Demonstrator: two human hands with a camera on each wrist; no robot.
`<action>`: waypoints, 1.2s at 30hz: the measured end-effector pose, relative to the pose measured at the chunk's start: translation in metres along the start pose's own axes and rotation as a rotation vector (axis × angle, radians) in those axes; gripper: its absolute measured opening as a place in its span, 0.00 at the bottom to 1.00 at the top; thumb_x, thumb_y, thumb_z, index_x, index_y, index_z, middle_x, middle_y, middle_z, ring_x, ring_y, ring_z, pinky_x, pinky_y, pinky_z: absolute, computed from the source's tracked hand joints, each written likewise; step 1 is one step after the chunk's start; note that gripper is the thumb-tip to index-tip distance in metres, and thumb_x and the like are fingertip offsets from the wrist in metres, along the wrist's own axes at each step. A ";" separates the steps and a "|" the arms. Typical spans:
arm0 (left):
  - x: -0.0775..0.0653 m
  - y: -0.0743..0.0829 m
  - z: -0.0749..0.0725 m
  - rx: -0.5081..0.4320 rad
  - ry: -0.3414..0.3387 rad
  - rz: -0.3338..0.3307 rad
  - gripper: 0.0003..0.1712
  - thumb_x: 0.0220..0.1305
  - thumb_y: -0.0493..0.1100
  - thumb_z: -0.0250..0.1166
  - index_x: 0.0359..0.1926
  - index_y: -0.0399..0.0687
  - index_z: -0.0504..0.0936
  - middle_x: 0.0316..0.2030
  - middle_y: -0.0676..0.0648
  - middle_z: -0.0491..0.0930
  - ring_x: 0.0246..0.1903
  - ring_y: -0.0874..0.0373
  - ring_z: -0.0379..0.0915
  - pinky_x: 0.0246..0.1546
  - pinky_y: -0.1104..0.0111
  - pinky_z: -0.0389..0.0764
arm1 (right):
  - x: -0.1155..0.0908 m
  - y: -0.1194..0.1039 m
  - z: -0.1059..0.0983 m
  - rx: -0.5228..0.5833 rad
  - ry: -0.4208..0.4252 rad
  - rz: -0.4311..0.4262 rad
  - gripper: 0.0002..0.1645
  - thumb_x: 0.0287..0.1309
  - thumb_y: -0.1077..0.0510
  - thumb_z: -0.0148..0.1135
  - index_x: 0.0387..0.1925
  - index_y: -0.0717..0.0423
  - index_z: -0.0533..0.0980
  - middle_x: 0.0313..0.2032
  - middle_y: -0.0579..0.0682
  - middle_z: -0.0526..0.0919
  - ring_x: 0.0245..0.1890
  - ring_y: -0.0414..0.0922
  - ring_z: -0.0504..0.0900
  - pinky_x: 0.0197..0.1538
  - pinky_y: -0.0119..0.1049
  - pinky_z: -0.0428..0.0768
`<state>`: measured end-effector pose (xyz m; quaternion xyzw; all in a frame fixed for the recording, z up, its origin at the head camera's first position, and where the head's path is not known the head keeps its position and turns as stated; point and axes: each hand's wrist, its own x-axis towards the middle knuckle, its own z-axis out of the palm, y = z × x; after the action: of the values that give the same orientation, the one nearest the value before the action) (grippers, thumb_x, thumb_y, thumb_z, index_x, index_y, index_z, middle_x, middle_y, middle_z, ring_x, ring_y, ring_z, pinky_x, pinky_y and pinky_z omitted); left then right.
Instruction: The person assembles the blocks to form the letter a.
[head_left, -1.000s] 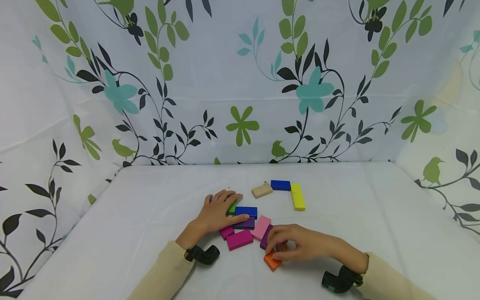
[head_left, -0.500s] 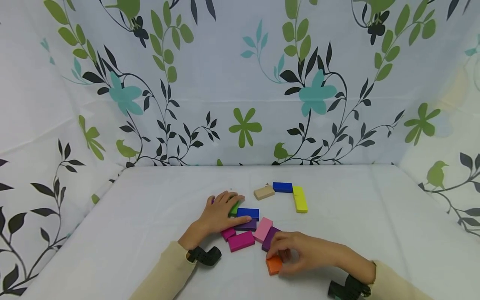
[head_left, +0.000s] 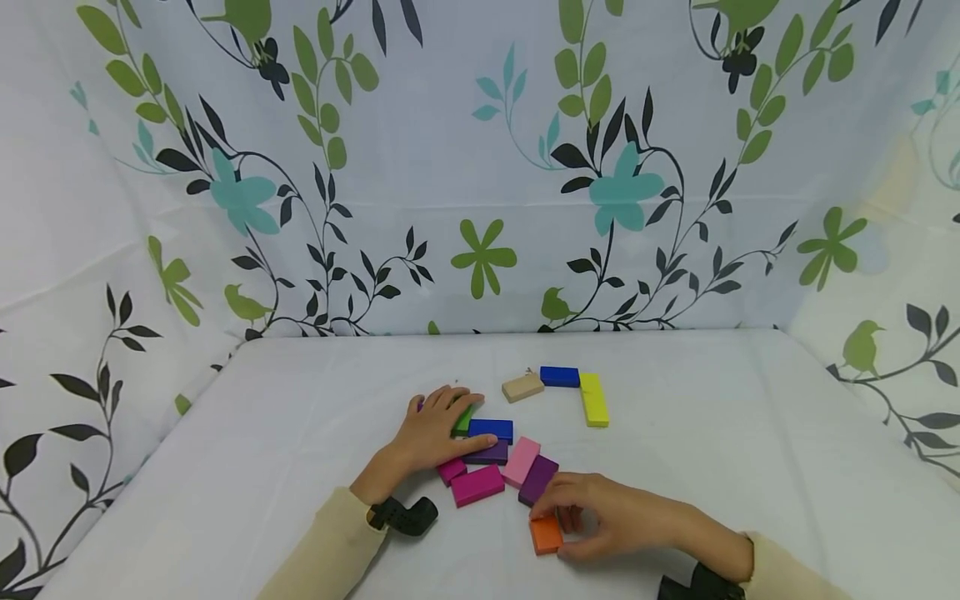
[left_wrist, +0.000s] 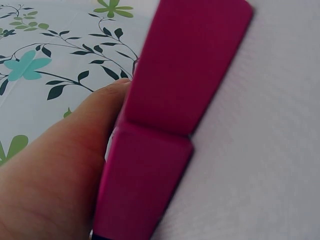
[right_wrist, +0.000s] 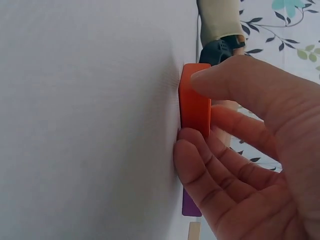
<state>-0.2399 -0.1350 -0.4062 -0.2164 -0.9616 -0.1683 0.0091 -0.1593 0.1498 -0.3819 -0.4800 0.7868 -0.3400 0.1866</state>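
The white table (head_left: pixel 675 433) bears blocks (head_left: pixel 477 486) (variously coloured).

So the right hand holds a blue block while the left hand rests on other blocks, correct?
Not blue: the right hand holds an orange block, as the right wrist view shows, while the left hand rests on other blocks.

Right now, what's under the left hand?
A green block, a purple sliver and a dark-purple block show around the left hand, partly covered; what its palm hides cannot be seen.
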 end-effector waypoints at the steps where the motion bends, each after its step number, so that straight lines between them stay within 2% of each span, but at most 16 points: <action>1: 0.000 0.000 0.000 -0.002 0.000 0.000 0.41 0.58 0.72 0.59 0.69 0.61 0.68 0.69 0.46 0.64 0.70 0.43 0.52 0.65 0.37 0.51 | 0.000 -0.001 0.000 0.002 -0.002 0.009 0.21 0.63 0.53 0.64 0.56 0.52 0.76 0.45 0.43 0.76 0.39 0.30 0.74 0.41 0.27 0.78; 6: 0.000 0.000 0.001 -0.006 0.000 -0.001 0.41 0.58 0.72 0.59 0.69 0.61 0.68 0.69 0.46 0.64 0.71 0.42 0.52 0.65 0.37 0.51 | -0.002 -0.003 0.000 -0.006 -0.003 0.033 0.20 0.61 0.54 0.66 0.54 0.52 0.76 0.46 0.41 0.76 0.39 0.29 0.74 0.42 0.27 0.78; 19: 0.000 0.002 0.000 -0.007 -0.003 -0.005 0.41 0.59 0.71 0.60 0.69 0.61 0.68 0.69 0.46 0.64 0.71 0.42 0.52 0.65 0.37 0.50 | -0.007 -0.004 -0.009 -0.026 -0.002 0.010 0.19 0.58 0.59 0.65 0.52 0.50 0.76 0.47 0.41 0.75 0.39 0.30 0.75 0.43 0.27 0.79; 27: 0.000 0.002 0.000 -0.003 0.001 -0.010 0.40 0.59 0.71 0.60 0.68 0.61 0.69 0.68 0.46 0.64 0.71 0.42 0.52 0.65 0.37 0.50 | -0.014 -0.003 -0.024 -0.023 0.092 -0.006 0.20 0.57 0.62 0.66 0.53 0.50 0.77 0.45 0.44 0.77 0.38 0.34 0.76 0.42 0.32 0.81; 32: 0.000 0.002 -0.001 -0.008 -0.001 -0.008 0.40 0.59 0.71 0.60 0.68 0.61 0.69 0.69 0.46 0.64 0.71 0.42 0.51 0.65 0.37 0.50 | -0.018 0.005 -0.032 -0.063 0.163 -0.043 0.20 0.57 0.63 0.66 0.52 0.52 0.77 0.44 0.46 0.78 0.37 0.37 0.78 0.40 0.33 0.82; 36: 0.000 0.002 -0.001 -0.002 0.000 -0.007 0.40 0.59 0.71 0.60 0.68 0.61 0.68 0.68 0.46 0.64 0.71 0.42 0.52 0.65 0.37 0.51 | -0.020 0.015 -0.037 -0.083 0.194 -0.036 0.19 0.56 0.64 0.66 0.51 0.52 0.77 0.42 0.46 0.78 0.37 0.38 0.78 0.40 0.32 0.82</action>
<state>-0.2390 -0.1338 -0.4049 -0.2130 -0.9622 -0.1694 0.0084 -0.1819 0.1848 -0.3675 -0.4662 0.8058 -0.3555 0.0832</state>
